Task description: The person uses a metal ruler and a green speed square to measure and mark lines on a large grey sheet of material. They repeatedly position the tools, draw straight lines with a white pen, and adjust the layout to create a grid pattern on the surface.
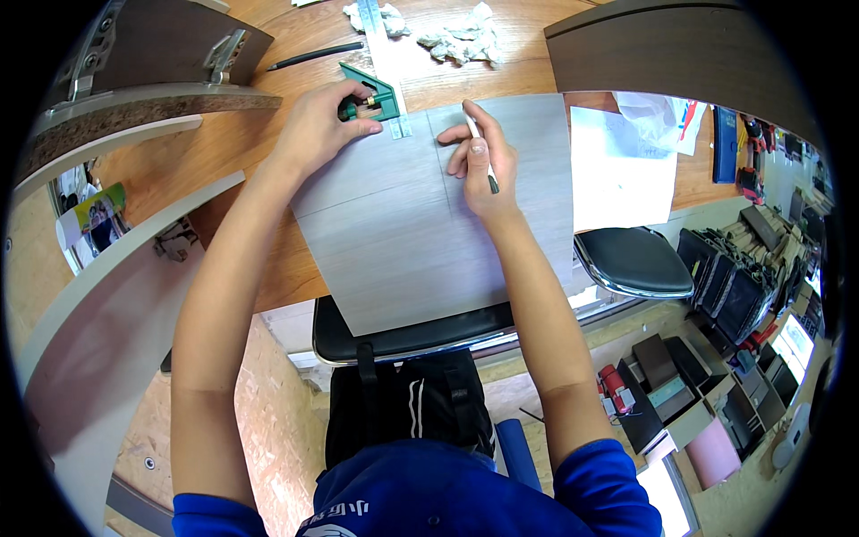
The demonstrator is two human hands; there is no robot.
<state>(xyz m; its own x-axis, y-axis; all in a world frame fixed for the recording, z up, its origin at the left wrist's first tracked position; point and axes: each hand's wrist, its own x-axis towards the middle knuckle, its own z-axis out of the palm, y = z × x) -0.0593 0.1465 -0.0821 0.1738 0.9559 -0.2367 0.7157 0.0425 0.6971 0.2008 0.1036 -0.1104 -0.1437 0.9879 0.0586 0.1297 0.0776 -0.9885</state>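
A grey flat board (pixel 394 251) lies before me on the wooden table, its near edge sticking out over a black stool. Thin dark lines cross its surface. My left hand (pixel 320 121) is at the board's far left edge, with thumb and fingers around the green head of a combination square (pixel 386 97). The square's steel ruler (pixel 383 54) runs away from me, and its short near end rests on the board. Over the right half of the board, my right hand (pixel 488 161) holds a white pen (pixel 473 127) with a dark end.
Beyond the board lie a black pencil (pixel 315 55) and crumpled white tissue (pixel 463 38). White paper (pixel 622 170) and a clear plastic bag (pixel 651 115) lie at the right. Dark cabinet panels (pixel 170 54) stand at the left. Black stools (pixel 633 259) sit by the near table edge.
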